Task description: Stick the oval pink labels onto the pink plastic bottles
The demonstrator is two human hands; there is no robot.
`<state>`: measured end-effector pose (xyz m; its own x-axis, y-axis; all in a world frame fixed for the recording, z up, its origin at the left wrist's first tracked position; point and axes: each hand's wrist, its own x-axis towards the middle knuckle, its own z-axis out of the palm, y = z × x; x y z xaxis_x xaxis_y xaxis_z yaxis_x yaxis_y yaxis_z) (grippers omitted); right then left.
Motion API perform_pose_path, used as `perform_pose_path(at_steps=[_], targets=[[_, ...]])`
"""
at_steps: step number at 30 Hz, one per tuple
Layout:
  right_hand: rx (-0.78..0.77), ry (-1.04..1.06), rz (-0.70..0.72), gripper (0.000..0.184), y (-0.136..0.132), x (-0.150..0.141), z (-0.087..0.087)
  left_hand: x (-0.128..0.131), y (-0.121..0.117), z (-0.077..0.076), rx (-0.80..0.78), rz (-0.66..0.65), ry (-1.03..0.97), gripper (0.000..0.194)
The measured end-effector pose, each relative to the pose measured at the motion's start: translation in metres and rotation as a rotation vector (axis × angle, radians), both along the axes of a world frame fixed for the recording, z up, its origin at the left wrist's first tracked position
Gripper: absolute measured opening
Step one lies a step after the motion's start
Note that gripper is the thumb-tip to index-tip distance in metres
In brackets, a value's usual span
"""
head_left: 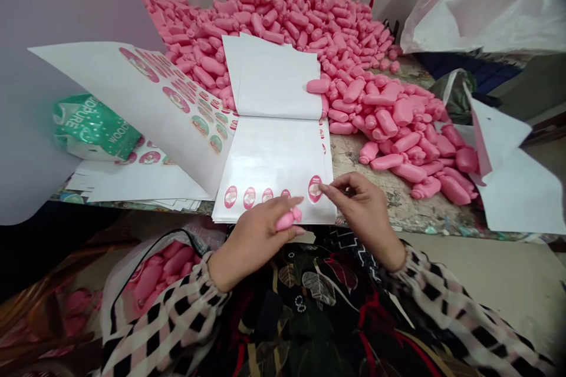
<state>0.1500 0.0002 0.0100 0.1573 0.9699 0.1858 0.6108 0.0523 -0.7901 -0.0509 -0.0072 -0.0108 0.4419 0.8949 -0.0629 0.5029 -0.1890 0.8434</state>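
While a slanted pink bottle (287,219) is gripped in the curled left hand (259,241), the pinched right hand (365,212) is found at the right edge of the oval label (315,188), any hold undetermined.

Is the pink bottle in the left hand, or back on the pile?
In the left hand: the pink bottle sits in the curled fingers of the left hand, over the edge of the label sheets, apart from the pink pile.

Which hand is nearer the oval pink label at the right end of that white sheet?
The right hand is nearer: it sits just right of the oval pink label, fingertips at its edge. The left hand is farther left and lower, gripping a small pink bottle.
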Motion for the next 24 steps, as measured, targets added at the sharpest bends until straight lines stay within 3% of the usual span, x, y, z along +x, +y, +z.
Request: perform_pose_path(at_steps=[3, 5, 7, 9, 16, 24], targets=[[-0.099, 0.27, 0.024, 0.026, -0.004, -0.005, 0.007, 0.004, 0.001, 0.003, -0.465, 0.279, -0.645, 0.048], [-0.139, 0.351, 0.09, 0.025, -0.009, -0.015, 0.008, 0.012, 0.003, 0.002, -0.744, 0.366, -1.007, 0.049], [-0.16, 0.373, 0.153, 0.024, -0.014, -0.025, 0.005, 0.019, 0.005, -0.001, -0.883, 0.423, -1.22, 0.042], [-0.175, 0.359, 0.185, 0.023, -0.016, -0.032, 0.001, 0.024, 0.005, -0.002, -0.92, 0.448, -1.287, 0.038], [-0.199, 0.35, 0.205, 0.023, -0.014, -0.033, -0.004, 0.027, 0.004, -0.003, -0.952, 0.421, -1.221, 0.047], [-0.267, 0.417, 0.24, 0.024, -0.013, -0.035, -0.008, 0.028, 0.003, -0.006, -0.89, 0.353, -1.234, 0.044]])
